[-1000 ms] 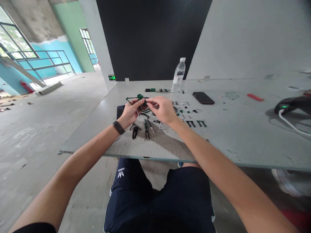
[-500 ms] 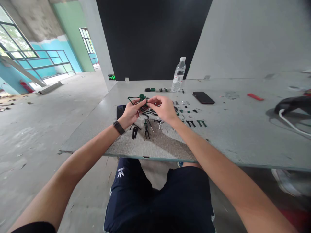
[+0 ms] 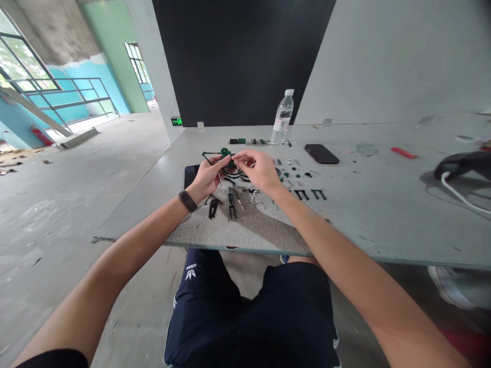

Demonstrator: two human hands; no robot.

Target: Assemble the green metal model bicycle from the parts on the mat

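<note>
Looking down from the head camera, the only view, both hands meet over the grey bench (image 3: 383, 214) just this side of the water bottle (image 3: 283, 117), which serves as the landmark. The left hand (image 3: 207, 176), with a dark band on its wrist, is closed around the green model frame (image 3: 218, 154), thumb and forefinger pinching it near the spoked wheel (image 3: 231, 169). The right hand (image 3: 261, 171) is curled, its fingertips pinched at the wheel's hub; whether a small part sits between them cannot be told at this size. The frame and wheel are held low, down and to the left of the bottle, at or barely above the bench. Nearer the person than the hands lie loose black and green parts (image 3: 230, 202), and 2 U-shaped pieces (image 3: 310, 194) lie below the bottle. A dark phone (image 3: 321, 154) lies just right of the bottle; a second dark phone (image 3: 190, 175) lies down-left of the bottle, beside the left wrist. As a judgement, the fitting goes best with the left hand steadying the frame while the right aligns squarely before pressing, low enough that a dropped piece lands among the others.
</note>
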